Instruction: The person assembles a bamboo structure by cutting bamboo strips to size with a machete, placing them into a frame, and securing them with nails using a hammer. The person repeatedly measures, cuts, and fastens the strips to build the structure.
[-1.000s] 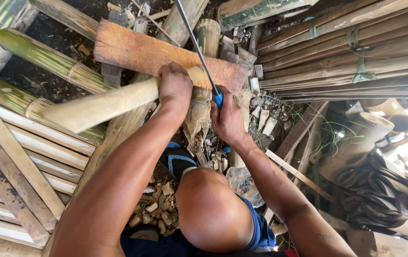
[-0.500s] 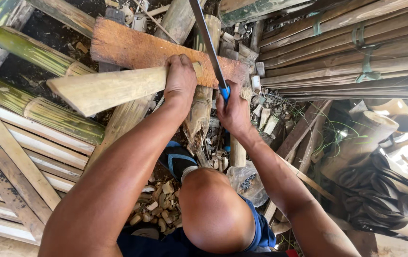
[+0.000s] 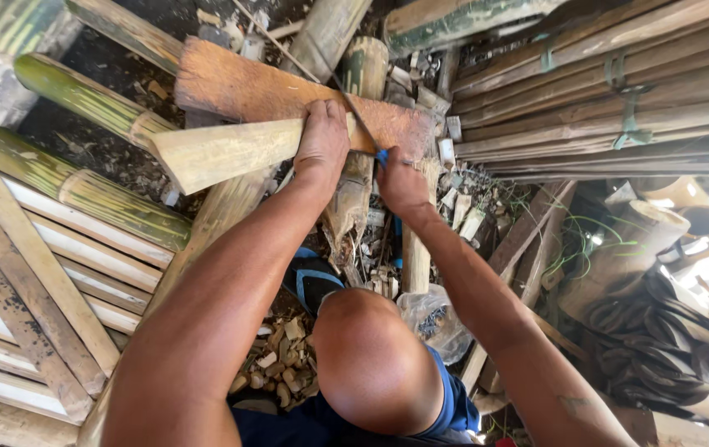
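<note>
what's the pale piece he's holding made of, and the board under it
The pale split piece under the left hand looks like bamboo: smooth, cream, curved, like the green culms nearby. The reddish board seems rough-sawn wood, with a fuzzy, unfinished face.

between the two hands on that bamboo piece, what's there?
Head view: between left hand and right hand lies a blade with a blue handle, crossing the bamboo piece.

dirt floor (image 3: 81, 149) strewn with bamboo chips (image 3: 284, 364); 2 green bamboo poles (image 3: 81, 186) and a plank (image 3: 288, 95) lie on it, split slats (image 3: 32, 290) at left.
</note>
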